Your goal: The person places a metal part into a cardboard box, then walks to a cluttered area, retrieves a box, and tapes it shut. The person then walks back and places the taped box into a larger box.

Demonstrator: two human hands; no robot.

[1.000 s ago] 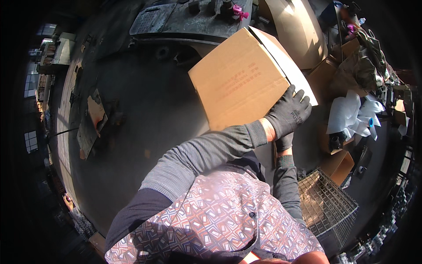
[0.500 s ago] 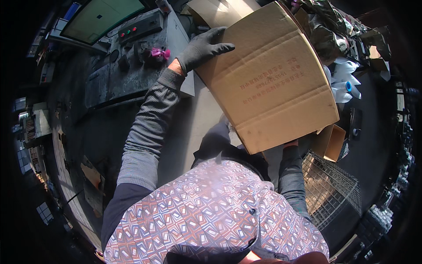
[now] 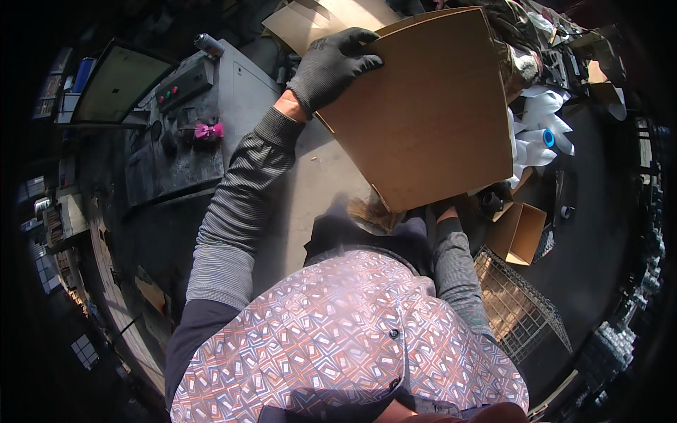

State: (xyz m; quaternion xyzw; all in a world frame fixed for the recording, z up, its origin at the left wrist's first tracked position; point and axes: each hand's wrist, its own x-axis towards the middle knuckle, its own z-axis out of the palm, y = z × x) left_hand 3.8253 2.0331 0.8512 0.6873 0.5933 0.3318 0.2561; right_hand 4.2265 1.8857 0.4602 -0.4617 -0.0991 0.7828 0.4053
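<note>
A brown cardboard box (image 3: 437,113) is held up tilted in front of me, its broad face toward me in shadow. Double board edges show along its top. My left hand (image 3: 331,67), in a dark knit glove, is closed on the box's upper left edge, the thumb lying on the near side. Under the box's lower edge the right wrist (image 3: 447,213) shows. My right hand itself is hidden behind the cardboard, so its fingers cannot be seen.
At left stands a grey machine (image 3: 247,92) with red and green buttons and a pink bow-like thing (image 3: 209,131). White rolls (image 3: 536,144) lie beyond the box at right. A small open carton (image 3: 518,233) and a wire mesh basket (image 3: 518,303) are at lower right.
The box has tipped and shifted up and left, its printed face turning darker. My left hand moved slightly with it. The small carton and the floor below show more.
</note>
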